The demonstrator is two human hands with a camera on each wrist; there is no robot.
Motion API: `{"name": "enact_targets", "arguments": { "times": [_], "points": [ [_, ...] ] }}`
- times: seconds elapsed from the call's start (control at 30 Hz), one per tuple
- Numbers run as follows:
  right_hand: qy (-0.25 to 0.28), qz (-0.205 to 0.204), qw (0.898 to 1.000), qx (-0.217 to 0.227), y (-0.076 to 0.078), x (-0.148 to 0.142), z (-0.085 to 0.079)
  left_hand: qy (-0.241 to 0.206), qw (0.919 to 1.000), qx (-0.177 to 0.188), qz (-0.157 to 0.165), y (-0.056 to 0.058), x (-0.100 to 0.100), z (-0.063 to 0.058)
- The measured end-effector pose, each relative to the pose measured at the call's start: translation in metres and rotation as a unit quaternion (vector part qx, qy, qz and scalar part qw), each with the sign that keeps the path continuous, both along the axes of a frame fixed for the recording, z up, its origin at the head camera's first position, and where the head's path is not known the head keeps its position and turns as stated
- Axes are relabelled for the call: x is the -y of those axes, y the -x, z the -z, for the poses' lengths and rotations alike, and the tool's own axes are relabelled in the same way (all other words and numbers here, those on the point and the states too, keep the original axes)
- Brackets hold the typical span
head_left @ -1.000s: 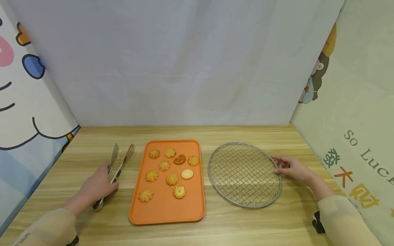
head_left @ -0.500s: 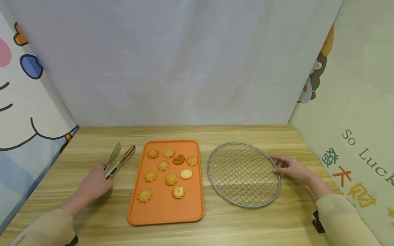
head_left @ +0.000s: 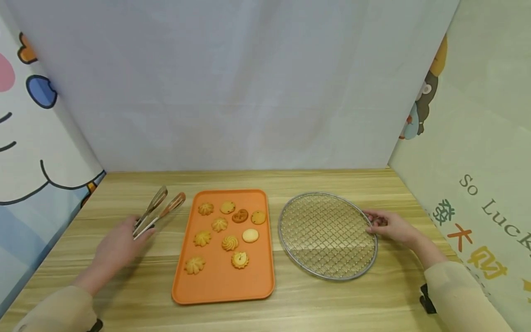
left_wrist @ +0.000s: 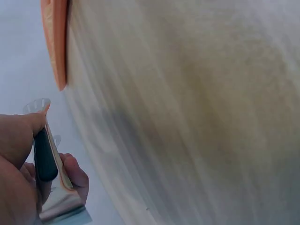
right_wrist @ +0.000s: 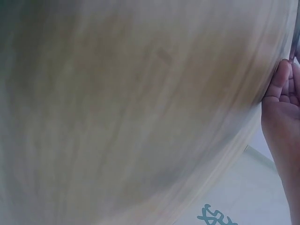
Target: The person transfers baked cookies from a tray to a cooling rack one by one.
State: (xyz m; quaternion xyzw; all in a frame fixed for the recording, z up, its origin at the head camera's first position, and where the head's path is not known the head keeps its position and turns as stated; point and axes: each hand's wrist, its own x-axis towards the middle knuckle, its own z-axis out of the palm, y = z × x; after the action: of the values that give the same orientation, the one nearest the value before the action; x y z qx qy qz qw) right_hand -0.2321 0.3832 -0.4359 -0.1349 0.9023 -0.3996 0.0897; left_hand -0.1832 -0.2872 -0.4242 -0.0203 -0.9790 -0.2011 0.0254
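My left hand [head_left: 118,246] holds metal tongs [head_left: 159,198] to the left of the orange tray [head_left: 224,288]. The tongs' two slotted ends stand apart and point away from me. In the left wrist view, thumb and fingers wrap the tongs' dark-gripped handle [left_wrist: 45,157]. On the tray lie several cookies, among them a pretzel-shaped one [head_left: 240,216], a pale round one [head_left: 250,235] and a swirled one [head_left: 230,243]. Right of the tray is a round wire rack [head_left: 327,235]. My right hand [head_left: 390,226] pinches its right rim, thumb uppermost; the fingertips are partly hidden.
Everything is on a wood-grain table [head_left: 315,306]. A pale curtain [head_left: 249,92] hangs along the back edge. Cartoon-printed panels flank the table, one on the left [head_left: 25,147] and one on the right [head_left: 489,138].
The left hand has taken the tongs into its grip and drawn slightly back to the left, and the tongs have shifted in it. The right hand, rack, tray and cookies stay put.
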Motion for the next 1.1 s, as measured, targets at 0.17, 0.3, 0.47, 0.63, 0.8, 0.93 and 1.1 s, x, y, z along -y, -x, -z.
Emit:
{"name": "enact_targets", "arguments": {
  "times": [0.17,0.3,0.47,0.63,0.8,0.93,1.1],
  "points": [
    [-0.004,0.0,1.0,0.0,0.0,0.0,0.001,-0.014,0.9993,-0.033,0.007,0.002,0.003,-0.01],
    [0.004,-0.002,1.0,-0.001,0.0,-0.001,0.001,-0.036,0.9964,-0.073,0.023,0.005,0.006,-0.017],
    [0.007,-0.004,1.0,-0.001,0.001,-0.001,0.002,-0.031,0.9943,-0.095,0.036,0.007,0.01,-0.028],
    [0.0,-0.003,1.0,0.002,0.002,0.0,0.002,-0.018,0.9942,-0.094,0.049,0.007,0.012,-0.04],
    [-0.002,0.001,1.0,0.009,0.002,0.001,0.0,-0.01,0.9923,-0.109,0.059,0.006,0.009,-0.056],
    [0.003,-0.003,1.0,0.009,0.002,0.002,0.0,0.005,0.9903,-0.123,0.065,0.006,0.005,-0.07],
    [0.014,-0.007,1.0,0.01,0.002,0.002,0.001,0.022,0.9872,-0.141,0.071,0.005,-0.001,-0.081]
  ]
}}
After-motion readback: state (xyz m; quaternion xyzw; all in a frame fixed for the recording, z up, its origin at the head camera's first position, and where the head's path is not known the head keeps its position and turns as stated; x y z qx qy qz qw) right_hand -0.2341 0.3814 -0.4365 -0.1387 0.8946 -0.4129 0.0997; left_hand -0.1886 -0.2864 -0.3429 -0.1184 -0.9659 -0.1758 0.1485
